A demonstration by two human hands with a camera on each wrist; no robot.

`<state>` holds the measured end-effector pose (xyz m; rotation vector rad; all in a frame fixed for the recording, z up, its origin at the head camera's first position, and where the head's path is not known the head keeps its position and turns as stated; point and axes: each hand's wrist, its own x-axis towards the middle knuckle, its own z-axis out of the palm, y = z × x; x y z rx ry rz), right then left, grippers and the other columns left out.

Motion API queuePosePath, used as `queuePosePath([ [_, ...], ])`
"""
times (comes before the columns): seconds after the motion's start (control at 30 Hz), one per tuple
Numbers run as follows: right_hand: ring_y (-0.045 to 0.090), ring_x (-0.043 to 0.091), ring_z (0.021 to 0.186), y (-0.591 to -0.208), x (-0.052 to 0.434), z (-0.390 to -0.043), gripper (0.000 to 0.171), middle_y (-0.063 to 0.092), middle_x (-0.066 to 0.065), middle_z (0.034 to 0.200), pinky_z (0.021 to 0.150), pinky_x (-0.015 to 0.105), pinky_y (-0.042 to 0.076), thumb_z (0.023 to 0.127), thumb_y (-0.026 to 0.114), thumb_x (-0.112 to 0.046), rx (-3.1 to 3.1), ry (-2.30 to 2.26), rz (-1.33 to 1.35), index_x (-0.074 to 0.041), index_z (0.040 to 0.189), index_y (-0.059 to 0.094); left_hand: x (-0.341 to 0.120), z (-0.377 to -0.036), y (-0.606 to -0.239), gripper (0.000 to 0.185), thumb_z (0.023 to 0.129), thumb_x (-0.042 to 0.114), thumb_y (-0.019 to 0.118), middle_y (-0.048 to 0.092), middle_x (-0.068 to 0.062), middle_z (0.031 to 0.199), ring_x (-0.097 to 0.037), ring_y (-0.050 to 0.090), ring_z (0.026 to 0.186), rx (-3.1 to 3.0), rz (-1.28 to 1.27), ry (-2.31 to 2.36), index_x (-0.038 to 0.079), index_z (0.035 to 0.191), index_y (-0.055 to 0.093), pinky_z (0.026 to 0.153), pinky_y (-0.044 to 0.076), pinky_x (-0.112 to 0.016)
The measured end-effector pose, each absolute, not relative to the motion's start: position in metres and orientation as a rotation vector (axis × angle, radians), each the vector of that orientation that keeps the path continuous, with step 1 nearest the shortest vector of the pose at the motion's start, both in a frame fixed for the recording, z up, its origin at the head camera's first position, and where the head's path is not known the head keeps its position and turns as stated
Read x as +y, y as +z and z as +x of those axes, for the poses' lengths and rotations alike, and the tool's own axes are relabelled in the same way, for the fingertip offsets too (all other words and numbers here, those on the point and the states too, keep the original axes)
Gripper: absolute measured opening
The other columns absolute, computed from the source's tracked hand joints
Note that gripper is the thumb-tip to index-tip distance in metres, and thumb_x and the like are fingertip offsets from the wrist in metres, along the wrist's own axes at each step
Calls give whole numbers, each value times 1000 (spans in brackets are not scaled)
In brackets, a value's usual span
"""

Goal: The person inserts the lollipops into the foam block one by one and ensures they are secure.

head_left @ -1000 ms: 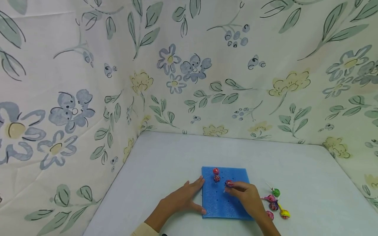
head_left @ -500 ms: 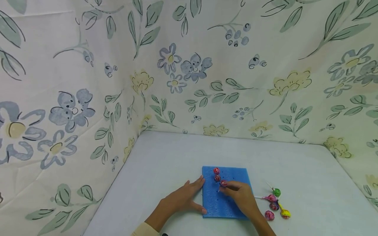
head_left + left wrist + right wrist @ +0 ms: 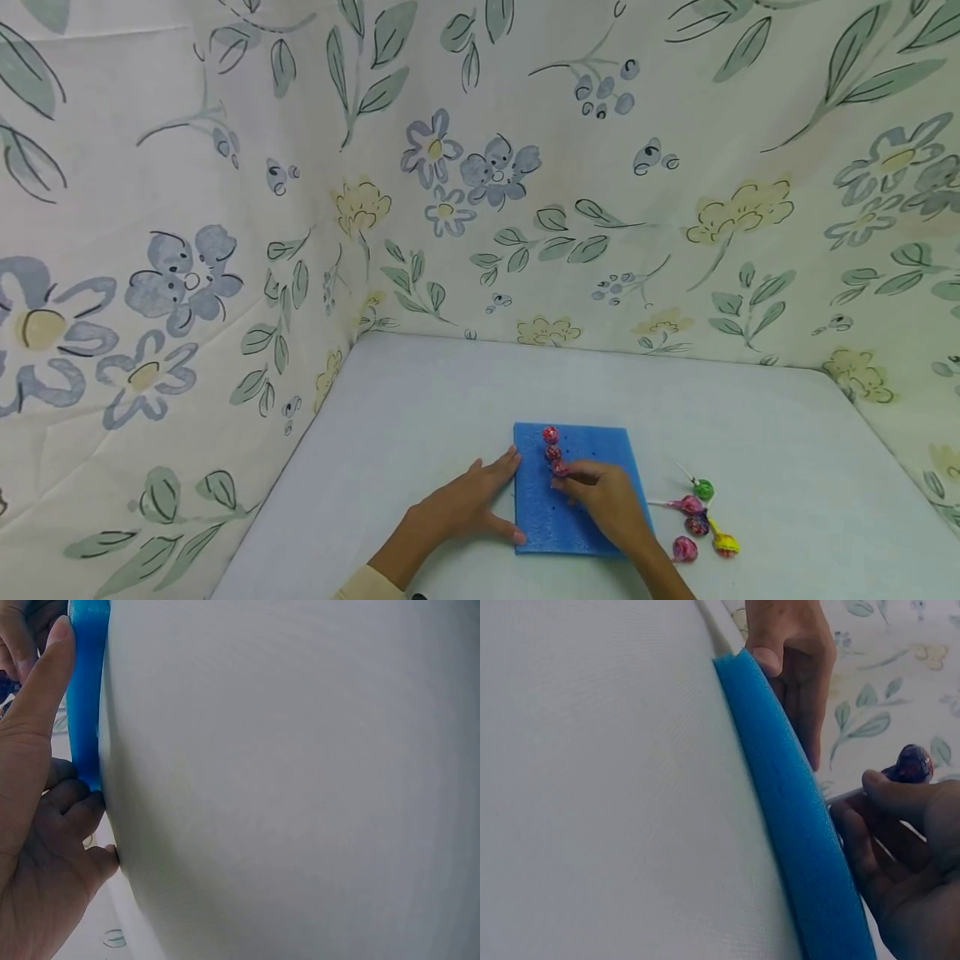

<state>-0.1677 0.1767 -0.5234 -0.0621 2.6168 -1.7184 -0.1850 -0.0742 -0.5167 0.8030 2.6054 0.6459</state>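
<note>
Backdrop: floral cloth (image 3: 480, 167) walls off the left, far and right sides of the scene.
Table: white tabletop (image 3: 465, 392), carrying everything else.
Foam block: blue foam block (image 3: 536, 508) near the front edge of the table, dotted with small holes; two wrapped lollipops (image 3: 551, 443) stand upright in its far-left holes, one behind the other.
Left hand: left hand (image 3: 468, 504) lies with straight fingers along the block's left edge, thumb at the near-left corner — bracing, not grasping.
Right hand: right hand (image 3: 607, 504) rests over the block, fingers pinching the stick of a red lollipop (image 3: 560, 469) just near of the standing pair; the right wrist view shows its head above the curled fingers, stick aimed at the foam.
Loose lollipops: five or so loose lollipops (image 3: 701, 517) lie on the table just right of the block — green, pink, purple, yellow and red.
Risk: as a judgement, the stick may miss its hole and bend, or gouge the soft foam, if it goes in tilted; the hand is also close enough to knock over the two standing lollipops.
</note>
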Motion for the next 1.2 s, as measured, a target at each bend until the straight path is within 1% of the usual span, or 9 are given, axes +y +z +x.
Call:
queuePosePath([
  [0.1,69,14,69,-524,175,-168,11,80,2,90,66,25,57,89,86,-16,2635,-1694,-59,-9,97,84,-74,-185,-516,115,80,70,81,23,1,176,-28,29,161,2605,808,644,17,169,30,127,31,-55],
  [0.3,69,14,70,-524,172,-167,9,80,3,91,65,24,57,89,85,-13,2662,-1621,-46,-9,97,84,-75,-185,-515,115,80,69,81,23,0,176,-25,28,161,2603,815,644,16,169,30,127,30,-55],
  [0.43,66,13,71,-522,171,-165,7,79,0,89,64,24,55,90,83,-11,2688,-1551,-45,-9,96,84,-75,-184,-515,115,80,69,80,23,0,176,-26,29,161,2600,809,645,16,169,30,127,31,-55],
  [0.6,67,14,72,-521,170,-164,8,80,3,93,63,25,56,89,84,-10,2690,-1535,-31,-8,97,84,-75,-184,-515,115,80,69,81,23,0,176,-25,29,161,2599,809,645,17,169,30,127,31,-55],
  [0.8,68,14,73,-521,169,-165,10,81,5,96,63,24,57,89,84,-10,2695,-1524,-40,-7,98,83,-76,-184,-516,115,80,69,81,24,0,176,-29,30,160,2606,820,656,16,168,31,126,32,-56],
  [1.0,71,12,79,-523,172,-167,13,81,5,100,68,23,59,87,86,-12,2697,-1534,-44,-9,99,84,-76,-185,-518,116,80,71,80,22,2,177,-33,28,161,2597,807,670,18,169,30,126,31,-57],
  [1.2,73,14,85,-522,176,-166,17,81,3,103,74,25,60,85,88,-13,2692,-1533,-28,-12,102,84,-75,-186,-519,116,80,72,80,22,1,177,-26,27,162,2594,820,672,16,169,30,127,30,-57],
])
